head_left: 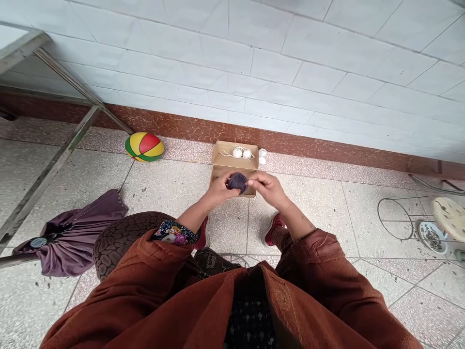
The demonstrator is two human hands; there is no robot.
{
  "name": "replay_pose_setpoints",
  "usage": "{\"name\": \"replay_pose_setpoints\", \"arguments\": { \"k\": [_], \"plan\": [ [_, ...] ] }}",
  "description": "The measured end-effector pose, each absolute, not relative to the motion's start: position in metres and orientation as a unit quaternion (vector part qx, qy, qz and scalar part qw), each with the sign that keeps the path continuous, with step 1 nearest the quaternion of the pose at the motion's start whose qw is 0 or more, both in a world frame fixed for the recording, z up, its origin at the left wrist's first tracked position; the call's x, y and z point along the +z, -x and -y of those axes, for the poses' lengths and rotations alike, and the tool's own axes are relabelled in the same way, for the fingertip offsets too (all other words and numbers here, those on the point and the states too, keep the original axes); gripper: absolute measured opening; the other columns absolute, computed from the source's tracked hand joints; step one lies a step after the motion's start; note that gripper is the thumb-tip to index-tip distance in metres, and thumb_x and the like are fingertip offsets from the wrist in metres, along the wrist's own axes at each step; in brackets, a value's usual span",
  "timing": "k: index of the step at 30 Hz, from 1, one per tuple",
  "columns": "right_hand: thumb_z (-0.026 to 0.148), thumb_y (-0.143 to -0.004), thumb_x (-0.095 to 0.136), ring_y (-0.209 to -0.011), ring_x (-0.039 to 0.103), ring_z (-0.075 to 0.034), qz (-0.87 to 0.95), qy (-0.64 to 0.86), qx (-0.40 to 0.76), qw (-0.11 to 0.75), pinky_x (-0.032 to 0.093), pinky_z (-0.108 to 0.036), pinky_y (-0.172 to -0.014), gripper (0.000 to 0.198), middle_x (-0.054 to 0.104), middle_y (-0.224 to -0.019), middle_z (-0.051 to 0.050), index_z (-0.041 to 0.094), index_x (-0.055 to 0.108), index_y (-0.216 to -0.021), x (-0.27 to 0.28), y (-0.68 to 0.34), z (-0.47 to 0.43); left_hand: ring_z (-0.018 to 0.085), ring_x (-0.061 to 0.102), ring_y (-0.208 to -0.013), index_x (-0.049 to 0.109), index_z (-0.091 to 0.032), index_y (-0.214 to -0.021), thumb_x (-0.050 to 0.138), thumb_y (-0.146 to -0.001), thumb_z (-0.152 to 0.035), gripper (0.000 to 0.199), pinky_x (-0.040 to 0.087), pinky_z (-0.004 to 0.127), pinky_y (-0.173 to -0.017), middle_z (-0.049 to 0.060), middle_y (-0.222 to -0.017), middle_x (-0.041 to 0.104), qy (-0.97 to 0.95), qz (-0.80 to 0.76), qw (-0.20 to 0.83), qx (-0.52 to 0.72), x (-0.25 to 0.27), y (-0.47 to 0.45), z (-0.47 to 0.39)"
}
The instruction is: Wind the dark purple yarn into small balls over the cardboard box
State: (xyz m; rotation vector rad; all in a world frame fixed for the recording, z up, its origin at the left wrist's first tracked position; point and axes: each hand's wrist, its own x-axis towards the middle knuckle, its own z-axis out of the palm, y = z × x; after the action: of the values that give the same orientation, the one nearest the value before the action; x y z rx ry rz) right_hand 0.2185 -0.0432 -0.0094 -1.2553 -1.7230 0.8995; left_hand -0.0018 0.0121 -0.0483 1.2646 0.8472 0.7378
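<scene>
My left hand (220, 190) is wrapped around a dark purple ball of yarn (238, 181), thumb below and fingers at its left side. On the ball's right edge, my right hand (268, 189) has thumb and forefinger pinched together; whatever thin thing they may hold is too small to make out. Just beneath both hands stands an open cardboard box (250, 192), its inside mostly hidden by them. White balls of string (237, 152) with loose strands lie in the box's raised lid (221, 160).
More white balls (262, 156) sit beside the lid, near the tiled wall (254, 92). A colourful ball (144, 147) rests by a metal table frame (82, 128). A purple cloth (72, 232) lies at left. A stool (450, 215) and a bowl (432, 237) are at right.
</scene>
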Motion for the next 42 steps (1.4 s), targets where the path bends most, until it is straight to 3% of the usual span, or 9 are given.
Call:
{"name": "replay_pose_setpoints", "arguments": {
  "k": [4, 10, 14, 19, 24, 27, 30, 34, 42],
  "plan": [
    [0.051, -0.107, 0.062, -0.084, 0.066, -0.02, 0.612, 0.556, 0.351, 0.439, 0.055, -0.034, -0.085, 0.034, 0.071, -0.087, -0.002, 0.023, 0.07, -0.089, -0.024, -0.221, 0.032, 0.024, 0.069, -0.104, 0.063, -0.028, -0.15, 0.095, -0.067, -0.031, 0.089, 0.053, 0.036, -0.093, 0.005, -0.115, 0.073, -0.509, -0.243, 0.771, 0.296, -0.029, -0.001, 0.004],
    [0.031, -0.106, 0.058, -0.089, 0.07, -0.022, 0.642, 0.597, 0.35, 0.331, 0.056, -0.033, -0.086, 0.018, 0.076, -0.094, -0.004, 0.023, 0.072, -0.099, -0.05, -0.199, 0.04, 0.022, 0.07, -0.101, 0.073, -0.02, -0.122, 0.092, -0.072, -0.036, 0.055, 0.054, 0.035, -0.091, 0.006, -0.111, 0.075, -0.389, -0.277, 0.793, 0.378, -0.03, -0.005, -0.001],
    [0.04, -0.109, 0.06, -0.083, 0.068, -0.019, 0.722, 0.516, 0.363, 0.286, 0.054, -0.031, -0.083, 0.025, 0.075, -0.091, -0.003, 0.024, 0.072, -0.094, -0.037, -0.198, 0.051, 0.022, 0.069, -0.1, 0.072, -0.02, -0.115, 0.088, -0.071, -0.035, 0.049, 0.054, 0.037, -0.094, 0.005, -0.108, 0.075, -0.421, -0.396, 0.709, 0.405, -0.041, -0.006, -0.013],
    [0.061, -0.107, 0.063, -0.081, 0.064, -0.018, 0.68, 0.483, 0.395, 0.385, 0.054, -0.032, -0.08, 0.041, 0.071, -0.088, -0.002, 0.024, 0.073, -0.092, -0.014, -0.212, 0.048, 0.026, 0.068, -0.111, 0.075, -0.02, -0.12, 0.09, -0.064, -0.03, 0.059, 0.052, 0.041, -0.102, 0.007, -0.121, 0.074, -0.543, -0.423, 0.633, 0.353, -0.045, -0.003, -0.011],
    [0.056, -0.105, 0.065, -0.081, 0.062, -0.018, 0.619, 0.538, 0.358, 0.447, 0.053, -0.032, -0.082, 0.036, 0.068, -0.085, -0.001, 0.023, 0.068, -0.089, -0.025, -0.22, 0.032, 0.026, 0.07, -0.109, 0.067, -0.027, -0.146, 0.095, -0.067, -0.031, 0.084, 0.054, 0.039, -0.096, 0.008, -0.122, 0.075, -0.544, -0.269, 0.741, 0.287, -0.04, -0.001, 0.003],
    [0.039, -0.107, 0.061, -0.083, 0.064, -0.018, 0.609, 0.586, 0.354, 0.4, 0.053, -0.031, -0.082, 0.025, 0.069, -0.087, -0.001, 0.022, 0.067, -0.089, -0.043, -0.214, 0.029, 0.028, 0.068, -0.121, 0.069, -0.026, -0.143, 0.098, -0.066, -0.031, 0.082, 0.053, 0.039, -0.102, 0.01, -0.133, 0.074, -0.48, -0.229, 0.78, 0.329, -0.035, -0.002, 0.006],
    [0.026, -0.105, 0.059, -0.088, 0.068, -0.02, 0.644, 0.611, 0.345, 0.305, 0.053, -0.031, -0.083, 0.015, 0.073, -0.094, -0.004, 0.021, 0.069, -0.096, -0.056, -0.204, 0.036, 0.025, 0.069, -0.117, 0.073, -0.021, -0.126, 0.097, -0.067, -0.031, 0.064, 0.052, 0.038, -0.104, 0.009, -0.124, 0.076, -0.421, -0.268, 0.781, 0.375, -0.034, -0.005, 0.002],
    [0.033, -0.108, 0.064, -0.089, 0.069, -0.021, 0.749, 0.533, 0.324, 0.223, 0.053, -0.031, -0.084, 0.017, 0.075, -0.096, -0.006, 0.022, 0.071, -0.098, -0.052, -0.199, 0.052, 0.022, 0.069, -0.108, 0.07, -0.02, -0.12, 0.092, -0.068, -0.032, 0.057, 0.052, 0.037, -0.103, 0.005, -0.114, 0.075, -0.422, -0.342, 0.736, 0.404, -0.041, -0.006, -0.006],
    [0.057, -0.112, 0.06, -0.085, 0.069, -0.019, 0.706, 0.464, 0.334, 0.419, 0.056, -0.033, -0.083, 0.04, 0.075, -0.091, -0.004, 0.023, 0.075, -0.096, -0.007, -0.214, 0.054, 0.035, 0.062, -0.136, 0.071, -0.02, -0.135, 0.087, -0.069, -0.032, 0.069, 0.045, 0.051, -0.122, 0.013, -0.14, 0.07, -0.614, -0.361, 0.622, 0.326, -0.048, -0.001, -0.008]
  ]
}}
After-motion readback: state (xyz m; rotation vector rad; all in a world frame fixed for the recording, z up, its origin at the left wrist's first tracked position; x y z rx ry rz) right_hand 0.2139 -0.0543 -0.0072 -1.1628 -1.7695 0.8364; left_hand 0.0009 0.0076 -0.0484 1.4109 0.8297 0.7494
